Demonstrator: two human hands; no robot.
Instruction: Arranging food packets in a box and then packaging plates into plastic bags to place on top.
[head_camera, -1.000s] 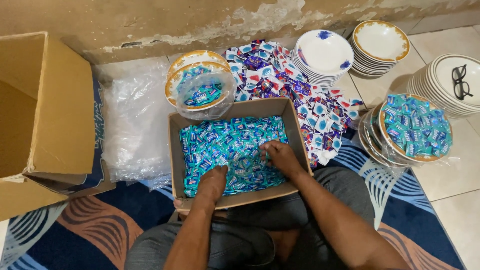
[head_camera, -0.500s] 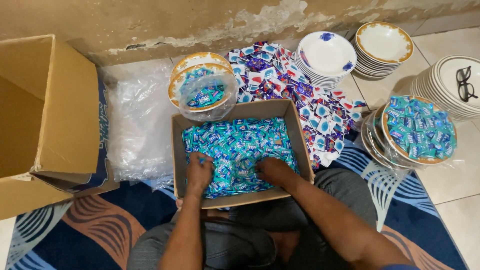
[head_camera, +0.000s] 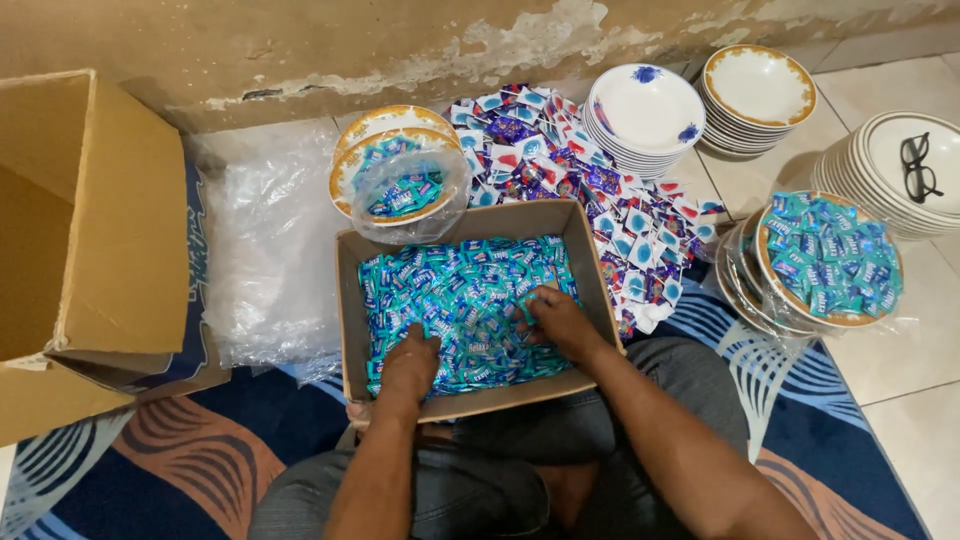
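Observation:
A shallow cardboard box (head_camera: 350, 300) sits in front of my knees, filled with small blue and teal wrapped candies (head_camera: 460, 290). Both my hands are inside it. My left hand (head_camera: 410, 362) is curled knuckles-up into the candies near the box's near edge. My right hand (head_camera: 562, 320) rests right of the middle, its fingers bent over a clump of candies. What my palms hold is hidden.
A plastic-covered plate with a few candies (head_camera: 402, 185) stands behind the box. A heap of mixed red, blue and white sachets (head_camera: 560, 165) lies at the back. A plate heaped with blue candies (head_camera: 828, 258) and stacks of bowls (head_camera: 648, 110) are on the right. A big empty carton (head_camera: 70, 230) is on the left.
My left hand slid forward into the candies, then drew back toward the near edge. My right hand shifted slightly within the right side of the box.

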